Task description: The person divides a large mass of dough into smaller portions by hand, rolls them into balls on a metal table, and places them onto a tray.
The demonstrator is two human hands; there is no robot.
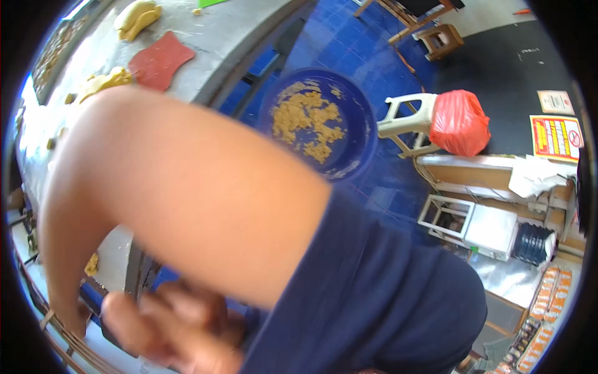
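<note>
My right arm, bare below a dark blue sleeve [374, 299], crosses the view from the right and bends at the upper left. Its forearm [71, 218] runs down along the left side, where my right hand cannot be made out clearly. Low in the view is my left hand [162, 324], its fingers partly bent and smeared by motion; anything in them is hidden. Above the bent arm, yellow dough [112, 80] lies on a grey table [215, 34]. Beside it is a flat red piece [161, 61], and another dough lump [137, 19] lies farther off.
A blue basin [367, 118] holding crumbly yellow dough stands on the blue tiled floor [336, 37]. To its right, a red plastic bag [460, 123] rests on a cream stool [398, 118]. A wooden stool [441, 42] is farther back. Egg trays [551, 293] sit at the lower right.
</note>
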